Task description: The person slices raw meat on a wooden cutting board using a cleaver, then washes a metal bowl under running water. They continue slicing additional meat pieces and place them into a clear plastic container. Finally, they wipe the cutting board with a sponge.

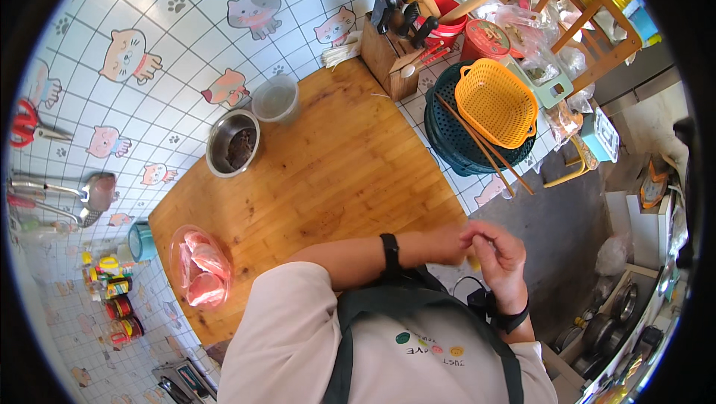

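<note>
My left hand [444, 246] reaches across my body and is blurred. It meets my right hand [499, 253] in front of my chest, just past the right corner of the wooden board [341, 169]. The right fingers are bent, with the thumb toward the left hand. A small yellowish patch shows below the hands; I cannot tell whether either one holds anything. Raw meat [205, 264] fills a clear plastic container [174, 258] at the board's left. Farther back, a steel bowl [218, 131] holds dark, dried-looking food, and a translucent plastic tub [276, 99] stands beside it.
Right of the board, a yellow plastic basket [492, 105] and wooden chopsticks [485, 149] rest on a dark green colander [442, 149]. Behind them stand a wooden knife block [386, 57] and a red bucket [456, 25]. Bottled condiments [114, 286] line the left wall.
</note>
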